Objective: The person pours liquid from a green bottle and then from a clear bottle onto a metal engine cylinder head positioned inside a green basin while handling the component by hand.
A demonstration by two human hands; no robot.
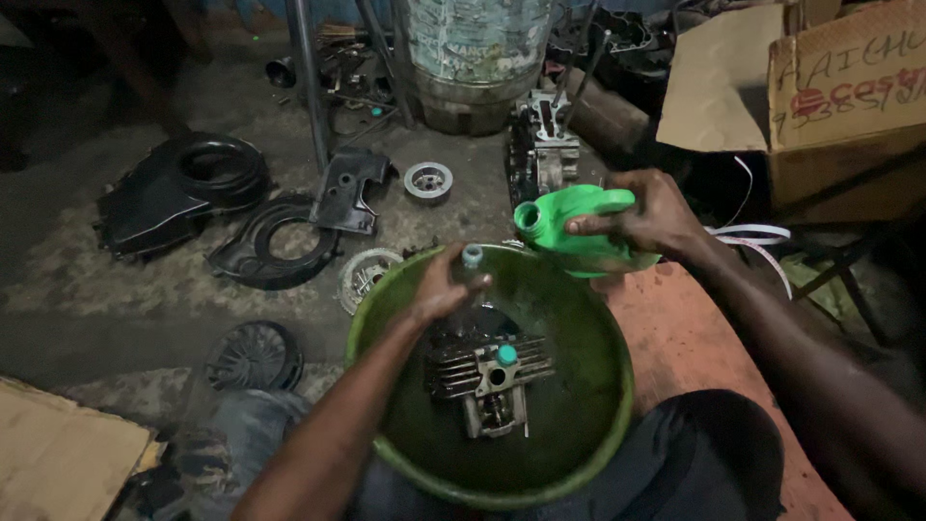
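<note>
A large green basin (598,434) sits between my knees. In it lies a dark finned engine part (482,371) with a small teal cap on top. My left hand (439,289) reaches over the basin's far rim and grips a small bottle (472,257) with a pale neck. My right hand (651,217) holds a green plastic jug (569,227) by its handle, tilted on its side, its uncapped spout pointing left toward the bottle just above the rim.
Black engine covers (183,188) and rings (275,246) lie on the concrete floor at left. Silver round parts (427,180) rest near the basin. A big drum (473,58) stands behind, cardboard boxes (839,87) at right, flat cardboard (58,458) at lower left.
</note>
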